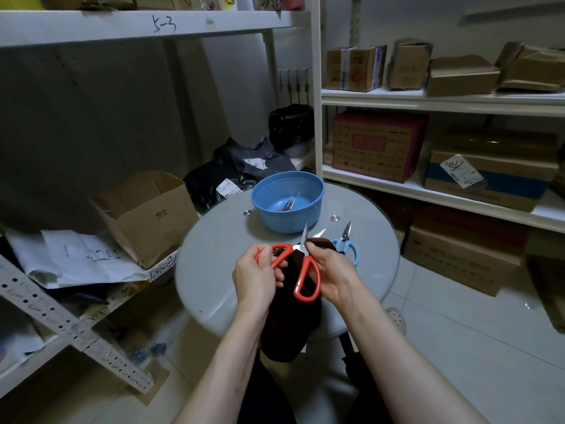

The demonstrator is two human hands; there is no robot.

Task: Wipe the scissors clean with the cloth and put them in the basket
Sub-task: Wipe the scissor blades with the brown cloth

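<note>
My left hand (256, 276) and right hand (333, 270) are both bare, and the nails I can make out look cut short and plain. My left forearm (232, 362) and right forearm (406, 356) are bare too, from the wrists down to the bottom edge of the view. Between the 2 forearms shows dark clothing (269, 396) over my lap, black or close to it and plain; its cut is too dim to tell. Off to the right, 1 shoe (396, 319) shows its toe: pale, rounded and dotted with small round holes, like a foam clog; the rest of it is hidden.
</note>
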